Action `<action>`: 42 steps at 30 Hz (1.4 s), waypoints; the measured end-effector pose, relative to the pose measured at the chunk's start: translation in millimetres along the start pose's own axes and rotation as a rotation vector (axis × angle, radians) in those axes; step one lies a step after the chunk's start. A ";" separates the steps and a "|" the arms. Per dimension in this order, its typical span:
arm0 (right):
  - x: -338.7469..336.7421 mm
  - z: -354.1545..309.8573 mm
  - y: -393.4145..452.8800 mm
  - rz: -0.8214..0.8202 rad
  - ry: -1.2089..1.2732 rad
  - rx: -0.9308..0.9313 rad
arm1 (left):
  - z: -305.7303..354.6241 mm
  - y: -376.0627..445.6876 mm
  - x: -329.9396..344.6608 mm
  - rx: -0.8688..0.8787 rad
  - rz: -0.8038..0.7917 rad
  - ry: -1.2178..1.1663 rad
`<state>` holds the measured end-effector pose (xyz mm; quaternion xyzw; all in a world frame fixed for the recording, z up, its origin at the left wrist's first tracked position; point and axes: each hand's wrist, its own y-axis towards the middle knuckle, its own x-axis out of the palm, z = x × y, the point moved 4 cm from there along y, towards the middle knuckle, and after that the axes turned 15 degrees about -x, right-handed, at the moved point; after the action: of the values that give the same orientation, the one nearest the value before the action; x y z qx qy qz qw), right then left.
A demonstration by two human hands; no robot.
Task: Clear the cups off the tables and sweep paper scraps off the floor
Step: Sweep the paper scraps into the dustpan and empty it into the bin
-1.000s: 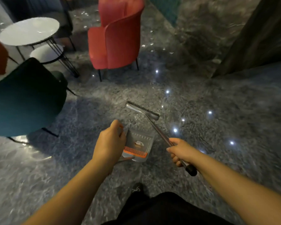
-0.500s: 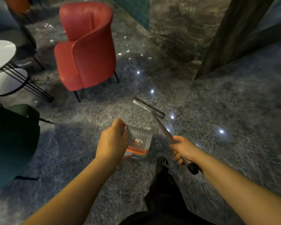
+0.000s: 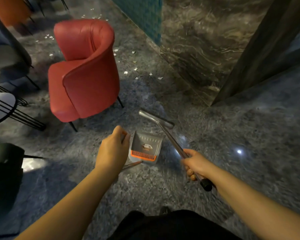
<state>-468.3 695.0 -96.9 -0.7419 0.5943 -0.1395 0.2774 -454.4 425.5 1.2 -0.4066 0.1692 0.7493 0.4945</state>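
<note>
My left hand (image 3: 113, 149) grips the handle of a grey dustpan (image 3: 145, 148) with an orange comb edge, held just above the floor. My right hand (image 3: 196, 164) grips the metal handle of a broom (image 3: 156, 118), whose head hangs over the floor just beyond the dustpan. White paper scraps (image 3: 137, 73) lie scattered on the dark marble floor beyond the broom, near the wall, and more paper scraps (image 3: 48, 37) lie behind the red chair. No cup is in view.
A red armchair (image 3: 83, 75) stands ahead on the left. Round white tables (image 3: 0, 104) on black wire legs sit at the left edge, a dark chair (image 3: 5, 170) lower left. A marble wall (image 3: 197, 40) and dark pillar (image 3: 260, 49) rise ahead right.
The view has swung left to right: the red chair and tables slid leftward and the wall corner came nearer. Both hands keep the same hold on dustpan and broom.
</note>
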 end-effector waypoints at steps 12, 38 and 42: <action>-7.1 -117.6 169.2 0.043 -0.002 -0.012 | 59.9 209.1 13.7 0.042 -0.043 -0.042; -144.7 -352.8 548.5 -0.005 -0.054 0.001 | 251.3 592.6 88.6 -0.008 0.035 0.044; -163.1 -387.0 603.8 -0.029 -0.077 -0.002 | 277.8 640.7 102.9 -0.019 0.065 0.040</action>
<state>-1203.3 672.0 -113.0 -0.7556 0.5723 -0.1142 0.2975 -1158.8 379.1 -4.0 -0.4206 0.1850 0.7582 0.4626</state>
